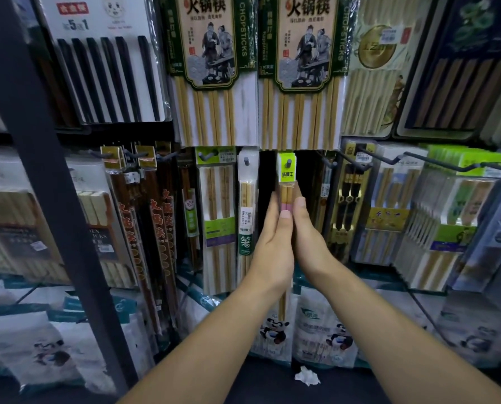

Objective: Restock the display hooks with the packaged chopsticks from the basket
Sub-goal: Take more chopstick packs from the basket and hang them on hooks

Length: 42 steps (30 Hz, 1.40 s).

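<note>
A narrow pack of bamboo chopsticks with a lime-green header card hangs on a display hook in the middle of the lower row. My left hand and my right hand press against the pack from either side, thumbs on its pink band. The pack's lower end shows below my wrists. The basket is out of view.
Other chopstick packs hang close on both sides: a white-and-green pack to the left, dark packs to the right. Two large green-framed packs hang just above. Long bare hook ends jut out at right. A dark shelf post crosses the left.
</note>
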{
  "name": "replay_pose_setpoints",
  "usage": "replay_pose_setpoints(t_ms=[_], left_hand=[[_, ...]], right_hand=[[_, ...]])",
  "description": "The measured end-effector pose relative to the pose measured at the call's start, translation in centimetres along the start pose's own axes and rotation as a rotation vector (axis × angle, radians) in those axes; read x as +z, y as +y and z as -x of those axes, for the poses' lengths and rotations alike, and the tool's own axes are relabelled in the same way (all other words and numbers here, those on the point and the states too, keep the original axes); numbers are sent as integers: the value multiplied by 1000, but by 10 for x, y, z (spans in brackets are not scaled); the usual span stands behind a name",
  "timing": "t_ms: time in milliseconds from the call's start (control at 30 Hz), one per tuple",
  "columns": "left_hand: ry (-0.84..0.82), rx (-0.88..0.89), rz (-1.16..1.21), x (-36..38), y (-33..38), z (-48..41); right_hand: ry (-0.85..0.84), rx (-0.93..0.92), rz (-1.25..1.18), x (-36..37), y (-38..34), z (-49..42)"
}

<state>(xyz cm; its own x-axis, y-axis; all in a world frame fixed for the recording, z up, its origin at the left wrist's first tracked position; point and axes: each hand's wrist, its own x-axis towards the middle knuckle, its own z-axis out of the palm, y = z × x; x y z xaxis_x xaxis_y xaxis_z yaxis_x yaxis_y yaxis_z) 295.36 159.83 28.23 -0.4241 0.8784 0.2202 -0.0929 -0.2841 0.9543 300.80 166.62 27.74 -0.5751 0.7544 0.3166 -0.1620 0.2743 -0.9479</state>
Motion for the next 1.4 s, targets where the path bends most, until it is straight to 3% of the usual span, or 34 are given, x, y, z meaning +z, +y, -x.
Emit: replay_pose_setpoints(t_ms=[700, 900, 1033, 1233, 1400], left_hand=[[-35, -37, 5, -8, -14, -20], [-84, 43, -318, -27, -46, 63], [-50, -86, -444, -65, -92, 128], [164, -468, -783, -159, -200, 182], [323, -755, -1055, -217, -266, 242]], right_hand=[[69, 43, -92, 5, 11, -2], [135, 99, 45, -3, 34, 67], [174, 204, 242, -1, 84, 136], [-110, 516, 491, 17, 184, 226], [-473, 791, 666, 35, 285, 286]])
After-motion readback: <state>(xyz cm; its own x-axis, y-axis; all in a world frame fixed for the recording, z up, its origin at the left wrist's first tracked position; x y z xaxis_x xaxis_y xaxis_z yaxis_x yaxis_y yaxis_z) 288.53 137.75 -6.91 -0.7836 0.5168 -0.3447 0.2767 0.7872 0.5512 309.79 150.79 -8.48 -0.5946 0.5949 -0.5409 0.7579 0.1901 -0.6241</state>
